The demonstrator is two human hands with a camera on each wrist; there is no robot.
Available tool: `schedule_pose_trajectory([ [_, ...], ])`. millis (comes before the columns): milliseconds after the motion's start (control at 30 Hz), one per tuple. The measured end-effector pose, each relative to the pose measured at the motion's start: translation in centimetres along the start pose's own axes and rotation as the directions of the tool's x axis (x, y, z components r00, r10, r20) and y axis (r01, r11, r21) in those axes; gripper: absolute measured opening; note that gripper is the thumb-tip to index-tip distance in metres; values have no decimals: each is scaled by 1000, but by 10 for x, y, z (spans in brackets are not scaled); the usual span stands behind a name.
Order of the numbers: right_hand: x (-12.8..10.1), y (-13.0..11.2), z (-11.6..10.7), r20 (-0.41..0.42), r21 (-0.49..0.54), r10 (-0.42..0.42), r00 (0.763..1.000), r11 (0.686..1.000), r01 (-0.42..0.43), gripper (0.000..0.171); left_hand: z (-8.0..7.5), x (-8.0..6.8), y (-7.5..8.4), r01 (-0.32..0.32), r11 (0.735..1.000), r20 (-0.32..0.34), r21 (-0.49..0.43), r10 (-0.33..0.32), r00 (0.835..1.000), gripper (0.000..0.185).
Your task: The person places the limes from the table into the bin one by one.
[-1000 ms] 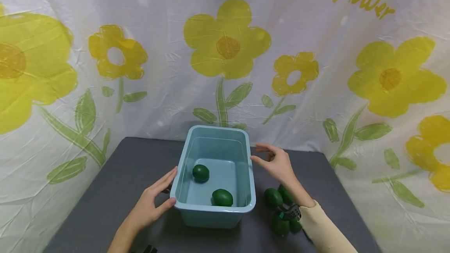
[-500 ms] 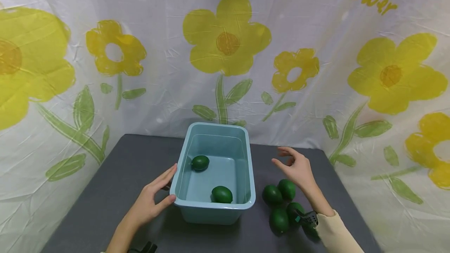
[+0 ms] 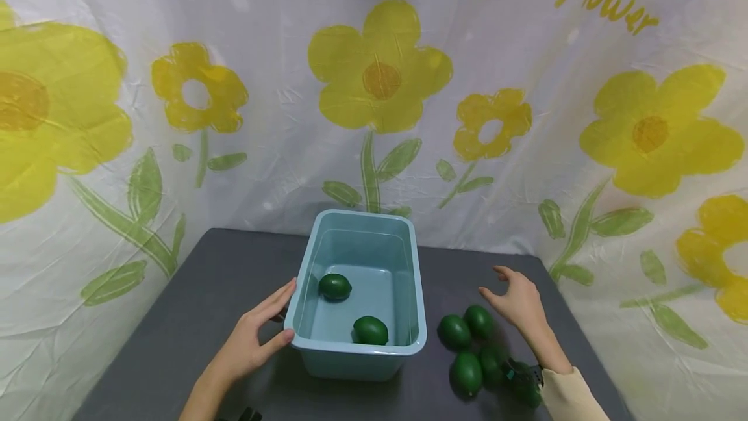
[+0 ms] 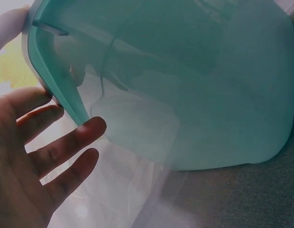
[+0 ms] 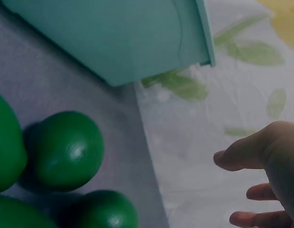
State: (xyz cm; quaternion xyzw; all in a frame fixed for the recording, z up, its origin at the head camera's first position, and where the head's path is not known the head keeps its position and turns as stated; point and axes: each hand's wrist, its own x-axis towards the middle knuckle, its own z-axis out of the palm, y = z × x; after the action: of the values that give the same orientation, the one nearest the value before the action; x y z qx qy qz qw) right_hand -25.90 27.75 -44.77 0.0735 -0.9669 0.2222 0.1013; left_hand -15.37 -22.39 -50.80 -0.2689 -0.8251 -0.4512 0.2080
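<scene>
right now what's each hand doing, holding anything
Left hand: open, fingers resting against the blue bin.
Right hand: open, holding nothing, above the green fruits.

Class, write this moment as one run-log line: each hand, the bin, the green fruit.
left hand: open, touching bin | right hand: open, above table fruit, holding nothing | blue bin: two green fruits inside | table: green fruits right of bin

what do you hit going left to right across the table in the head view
left hand → blue tub with two green fruits inside → cluster of green fruits on the table → right hand
</scene>
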Motion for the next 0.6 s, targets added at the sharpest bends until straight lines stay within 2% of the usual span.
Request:
schedule_pose_trajectory([
  [233,1,14,8,100,-11,34,994,999,-34,71,-1,-1,2,16,1000,12,-4,-16,1000,72],
  [433,0,18,19,206,-19,87,975,996,-85,80,-1,-3,1,50,999,14,9,-50,999,71],
  [600,-4,19,29,245,-43,110,963,994,-102,79,-1,-2,0,61,998,22,-3,-61,998,71],
])
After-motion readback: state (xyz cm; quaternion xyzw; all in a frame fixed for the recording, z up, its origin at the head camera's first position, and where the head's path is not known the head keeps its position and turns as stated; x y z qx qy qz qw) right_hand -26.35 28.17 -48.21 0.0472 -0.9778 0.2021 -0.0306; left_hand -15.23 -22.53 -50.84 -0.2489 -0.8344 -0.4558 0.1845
